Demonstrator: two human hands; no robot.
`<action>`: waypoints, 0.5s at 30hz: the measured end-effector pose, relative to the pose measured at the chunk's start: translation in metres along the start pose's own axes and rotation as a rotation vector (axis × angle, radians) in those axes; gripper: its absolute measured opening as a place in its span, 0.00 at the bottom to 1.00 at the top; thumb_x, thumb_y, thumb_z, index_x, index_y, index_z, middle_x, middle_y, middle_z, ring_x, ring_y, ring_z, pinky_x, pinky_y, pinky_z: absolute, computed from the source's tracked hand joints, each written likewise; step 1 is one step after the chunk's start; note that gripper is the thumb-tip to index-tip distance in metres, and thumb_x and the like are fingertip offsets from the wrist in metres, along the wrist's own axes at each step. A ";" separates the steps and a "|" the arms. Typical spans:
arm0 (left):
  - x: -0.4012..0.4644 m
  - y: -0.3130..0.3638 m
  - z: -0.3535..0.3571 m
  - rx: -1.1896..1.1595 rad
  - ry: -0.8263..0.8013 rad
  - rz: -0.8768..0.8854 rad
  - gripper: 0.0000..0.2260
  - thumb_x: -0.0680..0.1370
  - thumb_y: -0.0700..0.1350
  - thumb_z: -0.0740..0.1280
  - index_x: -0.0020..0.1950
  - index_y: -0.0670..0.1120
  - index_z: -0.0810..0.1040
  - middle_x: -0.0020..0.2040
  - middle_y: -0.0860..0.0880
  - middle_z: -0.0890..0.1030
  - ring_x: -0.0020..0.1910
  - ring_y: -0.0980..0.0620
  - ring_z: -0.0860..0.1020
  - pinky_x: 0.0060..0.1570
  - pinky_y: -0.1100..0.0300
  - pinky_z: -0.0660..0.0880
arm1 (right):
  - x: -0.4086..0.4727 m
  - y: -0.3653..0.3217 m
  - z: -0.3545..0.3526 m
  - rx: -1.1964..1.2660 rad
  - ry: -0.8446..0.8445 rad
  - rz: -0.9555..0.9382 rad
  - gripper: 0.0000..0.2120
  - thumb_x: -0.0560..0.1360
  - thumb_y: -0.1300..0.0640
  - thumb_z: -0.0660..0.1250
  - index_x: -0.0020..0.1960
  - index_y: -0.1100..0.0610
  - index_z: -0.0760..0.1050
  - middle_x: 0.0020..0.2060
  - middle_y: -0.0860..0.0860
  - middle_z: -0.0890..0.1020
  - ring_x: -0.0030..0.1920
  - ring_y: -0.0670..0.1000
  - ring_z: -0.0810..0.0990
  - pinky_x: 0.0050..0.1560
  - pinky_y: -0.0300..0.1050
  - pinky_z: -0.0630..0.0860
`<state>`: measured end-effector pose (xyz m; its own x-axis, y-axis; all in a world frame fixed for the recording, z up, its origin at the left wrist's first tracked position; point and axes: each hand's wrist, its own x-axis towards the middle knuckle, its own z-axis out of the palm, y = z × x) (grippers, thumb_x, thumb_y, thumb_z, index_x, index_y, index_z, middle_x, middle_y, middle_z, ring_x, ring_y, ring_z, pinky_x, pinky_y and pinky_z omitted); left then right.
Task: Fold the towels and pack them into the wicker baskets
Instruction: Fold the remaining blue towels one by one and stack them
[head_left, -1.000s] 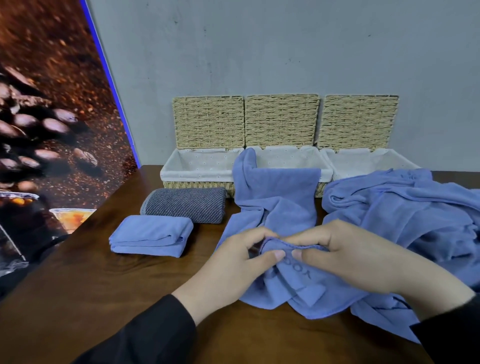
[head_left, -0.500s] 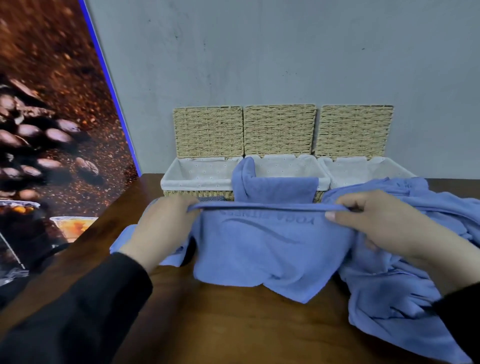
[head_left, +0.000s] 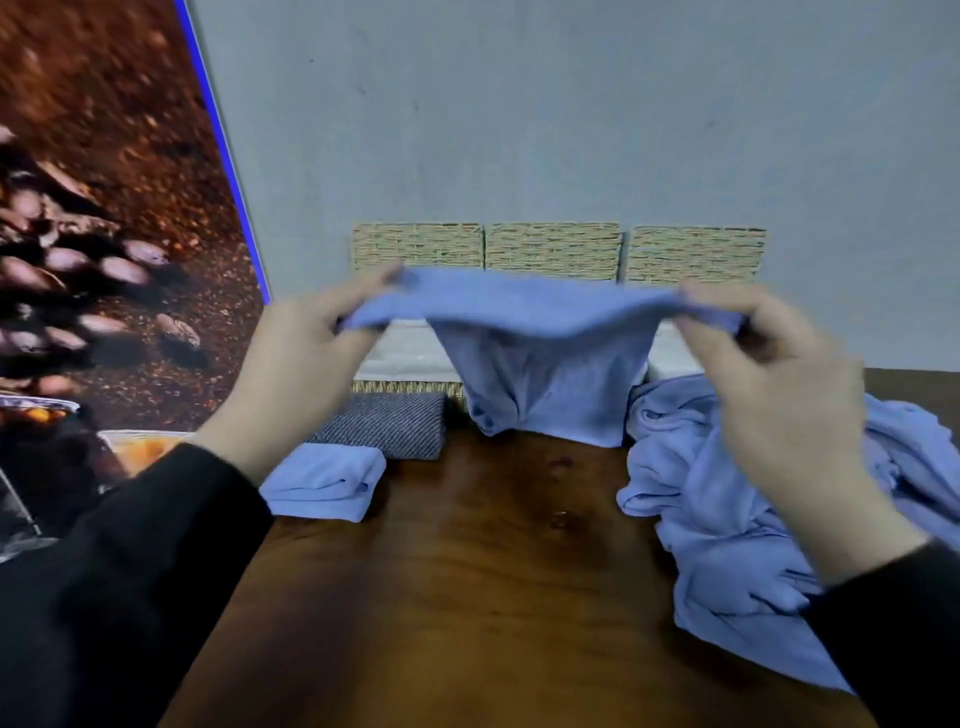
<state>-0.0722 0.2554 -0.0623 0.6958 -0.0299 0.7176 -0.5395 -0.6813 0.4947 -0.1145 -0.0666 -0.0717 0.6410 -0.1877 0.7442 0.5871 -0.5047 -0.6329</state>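
I hold a blue towel (head_left: 540, 332) stretched in the air above the wooden table (head_left: 493, 571). My left hand (head_left: 306, 364) pinches its left corner and my right hand (head_left: 769, 374) pinches its right corner. The towel's lower end hangs down in front of the wicker baskets (head_left: 405, 387), whose open lids (head_left: 553, 252) lean on the wall. A folded blue towel (head_left: 324, 483) and a folded grey towel (head_left: 384, 426) lie on the left. A heap of unfolded blue towels (head_left: 727, 519) lies on the right.
A coffee-bean poster (head_left: 104, 260) stands along the table's left side. A grey wall (head_left: 571, 130) is behind the baskets. The white basket liners (head_left: 400, 348) show partly behind the held towel.
Both hands spread apart along the towel's edge, then lifted it off the table to chest height. The camera view tilted upward.
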 end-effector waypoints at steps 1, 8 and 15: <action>-0.019 -0.005 0.002 -0.006 -0.090 0.007 0.22 0.75 0.38 0.67 0.60 0.65 0.80 0.44 0.60 0.85 0.40 0.61 0.78 0.43 0.64 0.76 | -0.016 0.009 -0.001 -0.041 -0.077 0.035 0.10 0.78 0.57 0.70 0.48 0.41 0.81 0.43 0.42 0.83 0.41 0.40 0.78 0.42 0.29 0.71; -0.132 -0.056 0.030 0.052 -0.755 -0.049 0.09 0.78 0.59 0.68 0.54 0.59 0.85 0.56 0.72 0.80 0.58 0.71 0.77 0.57 0.68 0.73 | -0.116 0.070 0.000 -0.395 -0.854 0.076 0.16 0.79 0.44 0.67 0.37 0.52 0.72 0.36 0.46 0.74 0.38 0.48 0.74 0.40 0.47 0.73; -0.138 -0.069 0.016 0.025 -0.768 0.111 0.19 0.79 0.64 0.63 0.43 0.53 0.85 0.46 0.61 0.84 0.48 0.58 0.81 0.52 0.61 0.73 | -0.116 0.074 -0.013 -0.519 -1.086 -0.044 0.29 0.75 0.26 0.54 0.36 0.50 0.72 0.40 0.44 0.77 0.44 0.44 0.76 0.59 0.39 0.62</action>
<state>-0.1234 0.2945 -0.2038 0.7771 -0.5911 0.2163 -0.6203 -0.6611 0.4220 -0.1519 -0.0934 -0.2017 0.8535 0.5197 0.0378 0.5100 -0.8183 -0.2650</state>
